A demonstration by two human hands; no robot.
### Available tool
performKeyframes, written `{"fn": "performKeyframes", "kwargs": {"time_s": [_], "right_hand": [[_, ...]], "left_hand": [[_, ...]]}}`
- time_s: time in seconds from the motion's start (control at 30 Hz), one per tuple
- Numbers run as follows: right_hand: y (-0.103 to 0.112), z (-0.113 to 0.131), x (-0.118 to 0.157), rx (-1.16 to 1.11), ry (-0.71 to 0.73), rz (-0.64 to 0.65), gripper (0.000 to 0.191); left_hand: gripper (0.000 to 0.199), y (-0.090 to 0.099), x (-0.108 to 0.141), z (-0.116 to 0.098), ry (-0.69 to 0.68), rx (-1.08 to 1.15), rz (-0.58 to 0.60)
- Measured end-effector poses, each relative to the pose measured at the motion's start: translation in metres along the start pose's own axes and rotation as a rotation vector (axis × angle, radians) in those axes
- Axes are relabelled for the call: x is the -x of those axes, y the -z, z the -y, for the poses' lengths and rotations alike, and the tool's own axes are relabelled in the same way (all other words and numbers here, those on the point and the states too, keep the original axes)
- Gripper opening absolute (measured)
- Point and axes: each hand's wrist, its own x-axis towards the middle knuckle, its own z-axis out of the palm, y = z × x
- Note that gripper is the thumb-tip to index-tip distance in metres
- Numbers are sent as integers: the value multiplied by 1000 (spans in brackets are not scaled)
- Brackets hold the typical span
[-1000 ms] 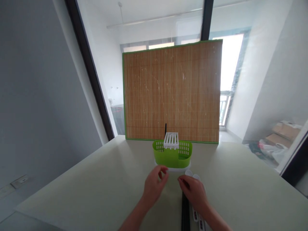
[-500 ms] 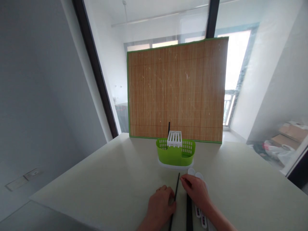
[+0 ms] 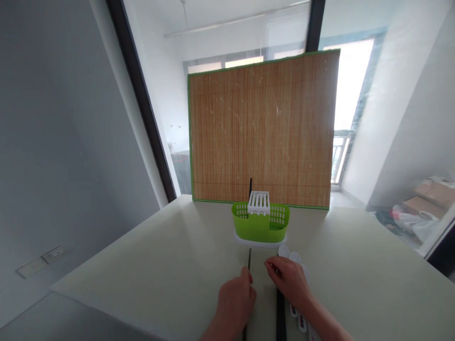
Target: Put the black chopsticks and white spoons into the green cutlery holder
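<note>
My left hand (image 3: 234, 298) is closed around a thin black chopstick (image 3: 249, 259), whose far end points at the basket while its near end runs out below my hand. To the right, my right hand (image 3: 287, 277) has its thumb and fingertips pinched together, with nothing visible in them. It lies over several white spoons (image 3: 284, 251) and beside a bundle of black chopsticks (image 3: 280, 315); the hand hides the spoons' middles. Beyond both hands stands a green utensil basket (image 3: 252, 232) with a white slatted rack (image 3: 259, 202) on top.
One black stick (image 3: 250, 187) stands upright in the basket's left side. A brown bamboo mat with green edging (image 3: 263, 132) rises at the back of the white table (image 3: 177, 265). A grey wall (image 3: 71, 166) borders the left, and boxes and bags (image 3: 423, 213) lie beyond the right.
My left hand has shifted the chopstick to the left and turned it more upright in view, its fingers now closed tighter. My right hand stays nearly in place.
</note>
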Motion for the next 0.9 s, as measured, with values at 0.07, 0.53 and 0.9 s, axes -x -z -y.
{"fn": "performKeyframes", "kwargs": {"time_s": [0.07, 0.53, 0.9], "right_hand": [[2, -1, 0, 7, -10, -19, 20], [-17, -3, 2, 122, -54, 179, 17], [-13, -3, 3, 157, 48, 186, 18]], "left_hand": [[31, -4, 4, -11, -17, 44, 20], [33, -17, 12, -34, -125, 35, 88], [37, -2, -15, 3, 0, -268, -33]]}}
